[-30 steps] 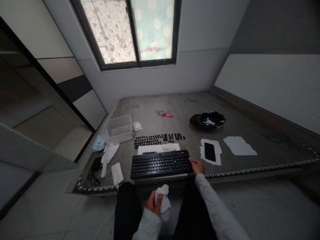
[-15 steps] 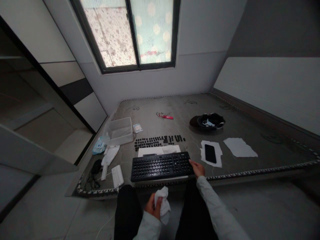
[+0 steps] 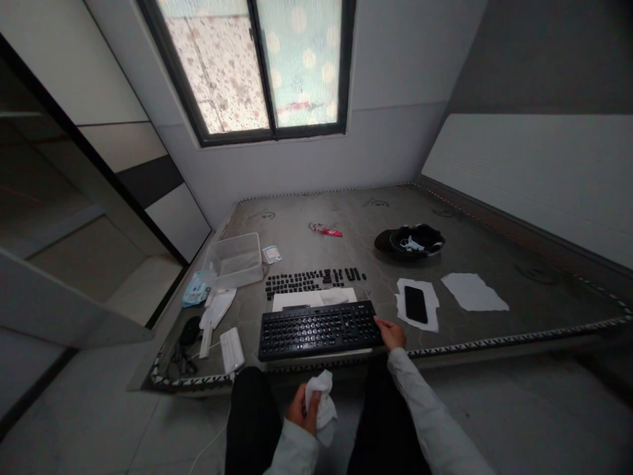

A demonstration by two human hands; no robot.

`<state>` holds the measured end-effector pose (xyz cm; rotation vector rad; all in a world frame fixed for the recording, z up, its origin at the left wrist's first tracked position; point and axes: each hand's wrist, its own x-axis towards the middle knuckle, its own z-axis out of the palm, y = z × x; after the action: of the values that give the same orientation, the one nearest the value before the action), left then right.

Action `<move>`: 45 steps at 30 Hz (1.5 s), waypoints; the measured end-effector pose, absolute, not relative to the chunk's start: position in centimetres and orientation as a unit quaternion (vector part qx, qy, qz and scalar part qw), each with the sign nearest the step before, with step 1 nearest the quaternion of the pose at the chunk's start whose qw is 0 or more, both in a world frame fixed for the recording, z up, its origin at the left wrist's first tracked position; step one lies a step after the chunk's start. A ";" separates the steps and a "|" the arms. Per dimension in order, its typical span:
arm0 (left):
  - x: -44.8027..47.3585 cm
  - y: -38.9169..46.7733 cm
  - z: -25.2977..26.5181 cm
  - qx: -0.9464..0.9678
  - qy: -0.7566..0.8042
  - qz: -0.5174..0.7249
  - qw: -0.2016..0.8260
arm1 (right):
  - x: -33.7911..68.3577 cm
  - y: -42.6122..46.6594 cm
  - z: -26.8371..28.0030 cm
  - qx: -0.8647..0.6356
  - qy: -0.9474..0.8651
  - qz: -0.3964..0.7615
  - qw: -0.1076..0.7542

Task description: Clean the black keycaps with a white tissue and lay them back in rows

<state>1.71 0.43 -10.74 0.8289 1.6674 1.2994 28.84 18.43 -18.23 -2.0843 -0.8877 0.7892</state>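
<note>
Keyboard [image 3: 319,330] at the near edge of the mattress [image 3: 291,214], both your hands occupied.
Your left hand [image 3: 305,408] had its grip closed around a crumpled white tissue [image 3: 325,399], low between your knees. Your right hand [image 3: 392,334] pinched the keyboard's right end, fingers drawn in on its edge. Loose keycaps [image 3: 327,276] lay in rows just beyond; phone [image 3: 415,305] on torn paper [image 3: 432,320], off to the right.

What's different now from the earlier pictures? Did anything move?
Nothing visibly moved; only the whole view shifted slightly. The left hand still holds the crumpled white tissue, and the right hand still grips the black keyboard by its right end. The loose keys stayed put too.
</note>
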 end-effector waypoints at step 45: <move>1.6 0.8 -11.6 0.348 0.659 0.534 0.400 | 28.3 18.8 -20.0 -0.805 -0.390 0.253 0.368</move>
<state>1.56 0.78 -11.55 0.8796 1.6686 1.3501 28.27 18.85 -19.95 -2.0684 -1.0005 0.6497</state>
